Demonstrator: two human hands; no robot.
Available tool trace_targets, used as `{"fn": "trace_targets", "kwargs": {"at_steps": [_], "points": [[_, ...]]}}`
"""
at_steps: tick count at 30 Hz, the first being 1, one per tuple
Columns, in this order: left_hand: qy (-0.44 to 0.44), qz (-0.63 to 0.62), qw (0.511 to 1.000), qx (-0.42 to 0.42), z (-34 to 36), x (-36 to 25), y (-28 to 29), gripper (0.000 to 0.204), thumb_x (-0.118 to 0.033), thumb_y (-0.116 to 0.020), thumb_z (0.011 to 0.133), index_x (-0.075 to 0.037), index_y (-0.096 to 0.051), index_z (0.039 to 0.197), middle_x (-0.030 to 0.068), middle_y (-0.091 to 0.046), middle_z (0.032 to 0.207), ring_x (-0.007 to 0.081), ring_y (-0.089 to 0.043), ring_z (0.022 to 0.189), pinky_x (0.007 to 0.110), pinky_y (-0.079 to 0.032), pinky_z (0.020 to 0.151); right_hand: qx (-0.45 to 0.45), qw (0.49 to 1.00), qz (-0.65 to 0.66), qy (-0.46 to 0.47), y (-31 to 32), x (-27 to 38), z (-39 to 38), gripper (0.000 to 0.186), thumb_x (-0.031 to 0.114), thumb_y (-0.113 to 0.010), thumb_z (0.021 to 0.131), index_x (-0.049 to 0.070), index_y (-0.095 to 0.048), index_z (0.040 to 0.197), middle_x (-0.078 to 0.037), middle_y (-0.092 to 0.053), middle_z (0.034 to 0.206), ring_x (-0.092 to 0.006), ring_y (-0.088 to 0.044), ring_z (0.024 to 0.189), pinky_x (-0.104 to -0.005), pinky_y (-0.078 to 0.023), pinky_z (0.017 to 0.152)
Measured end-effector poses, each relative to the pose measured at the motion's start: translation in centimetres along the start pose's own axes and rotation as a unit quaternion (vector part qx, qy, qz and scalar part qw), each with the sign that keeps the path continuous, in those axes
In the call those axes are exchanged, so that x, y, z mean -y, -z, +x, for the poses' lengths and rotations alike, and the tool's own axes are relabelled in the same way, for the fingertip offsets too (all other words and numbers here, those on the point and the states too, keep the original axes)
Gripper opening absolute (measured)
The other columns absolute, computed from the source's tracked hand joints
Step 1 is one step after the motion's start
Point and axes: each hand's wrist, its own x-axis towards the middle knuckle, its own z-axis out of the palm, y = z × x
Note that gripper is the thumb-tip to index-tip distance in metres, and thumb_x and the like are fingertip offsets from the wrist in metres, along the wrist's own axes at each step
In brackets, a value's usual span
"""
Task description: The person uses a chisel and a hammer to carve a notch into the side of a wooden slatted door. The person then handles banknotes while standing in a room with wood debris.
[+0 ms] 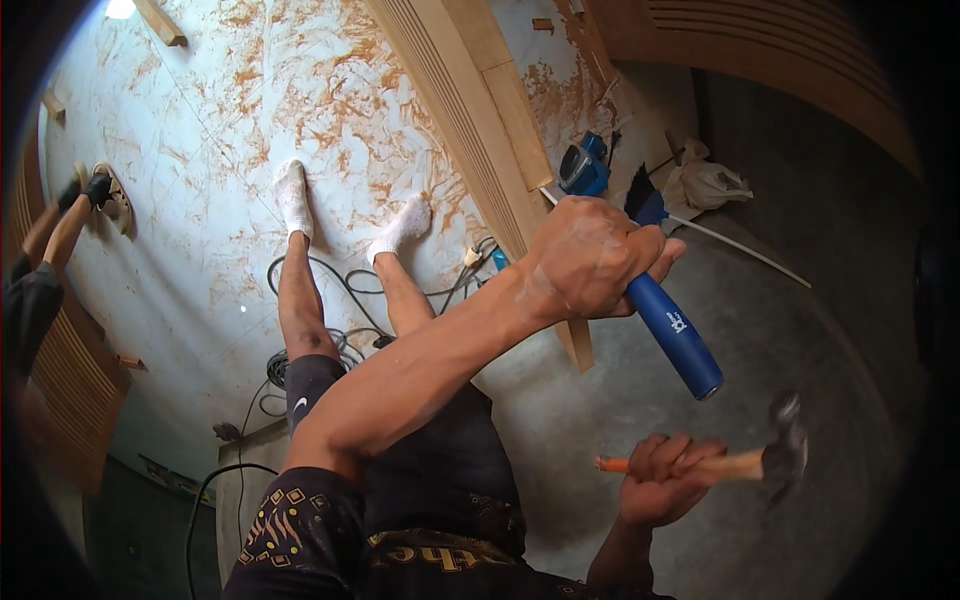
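Observation:
My left hand [585, 255] is closed round a blue-handled tool [668, 330], which looks like a chisel; a thin metal part shows past my fist against a long grooved wooden board [440, 90], though its tip is hard to make out. Lower right, my right hand [670, 480] grips a claw hammer [745, 462] by its wood and orange handle, its blurred head apart from the blue handle's end.
A blue power tool [585, 172], a brush [645, 205] with white pole and a pale bag [705, 180] lie beyond the board. Coiled cables [290, 370] lie by my legs. Another person's legs [65, 230] are at left. A slatted panel [760, 40] fills the upper right.

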Motion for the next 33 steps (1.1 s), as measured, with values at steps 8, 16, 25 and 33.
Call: {"fn": "trace_targets", "kwargs": {"at_steps": [8, 16, 25, 33], "points": [[0.038, 0.014, 0.999, -0.018, 0.5, -0.1, 0.0, 0.044, -0.018, -0.073, 0.088, -0.010, -0.045, 0.056, 0.0069, -0.038, 0.044, 0.0268, -0.044, 0.037, 0.040, -0.036, 0.039, 0.008, 0.972, -0.233, -0.032, -2.6, -11.0, 4.1, 0.047, 0.009, -0.079, 0.088, 0.002, -0.048, 0.122, -0.006, -0.057, 0.106, -0.0159, -0.057, 0.097, -0.0300, -0.050, 0.082], [-0.074, 0.005, 0.996, 0.040, -1.6, -0.6, 0.0, 0.044, -0.020, -0.074, 0.085, -0.011, -0.042, 0.056, 0.0048, -0.040, 0.046, 0.0239, -0.045, 0.038, 0.038, -0.035, 0.039, -0.042, 0.986, -0.160, -0.039, -6.0, -16.0, 5.7, 0.057, 0.009, -0.079, 0.087, 0.000, -0.047, 0.134, -0.012, -0.057, 0.125, -0.0212, -0.055, 0.121, -0.0376, -0.045, 0.104], [-0.019, 0.001, 0.999, 0.025, -0.3, -0.2, -0.7, 0.045, -0.020, -0.075, 0.085, -0.011, -0.042, 0.055, 0.0043, -0.036, 0.045, 0.0246, -0.045, 0.039, 0.039, -0.035, 0.040, -0.020, 0.974, -0.222, -0.038, -5.2, -17.3, 5.9, 0.044, 0.005, -0.077, 0.087, -0.002, -0.054, 0.123, -0.011, -0.064, 0.117, -0.0242, -0.063, 0.111, -0.0373, -0.048, 0.095], [-0.013, 0.026, 0.999, 0.016, -0.2, 0.0, -1.0, 0.046, -0.021, -0.075, 0.085, -0.012, -0.042, 0.054, 0.0048, -0.035, 0.045, 0.0247, -0.043, 0.038, 0.039, -0.035, 0.041, -0.039, 0.962, -0.267, -0.044, -5.4, -16.7, 5.9, 0.041, 0.003, -0.077, 0.084, -0.004, -0.057, 0.119, -0.015, -0.066, 0.114, -0.0250, -0.065, 0.106, -0.0380, -0.049, 0.089]]}}
